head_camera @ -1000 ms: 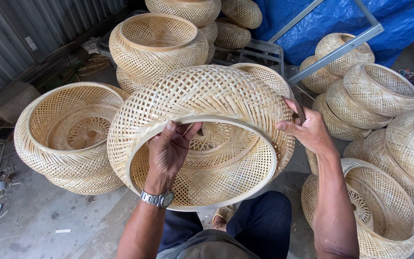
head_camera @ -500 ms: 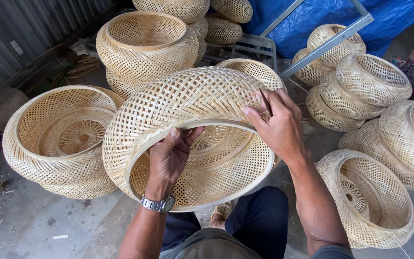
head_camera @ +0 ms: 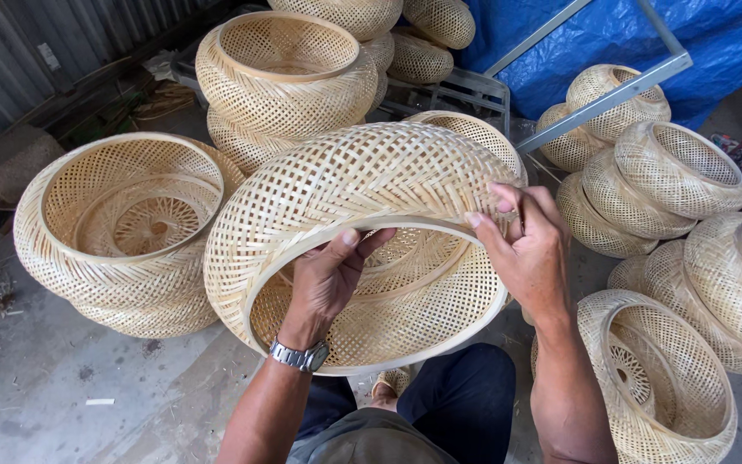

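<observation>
Both hands grip one woven bamboo basket [head_camera: 362,198], tipped on its side over the person's lap with its open mouth facing near. Left hand [head_camera: 328,279], a wristwatch [head_camera: 300,355] on its wrist, reaches inside, thumb pressed up against the rim. Right hand [head_camera: 526,249] closes over the rim's right part, fingers curled on the outer weave, perhaps pinching a strip. Left of it stands a stack of similar baskets [head_camera: 122,232]; more baskets [head_camera: 680,223] are heaped right, before a blue tarpaulin [head_camera: 646,34].
</observation>
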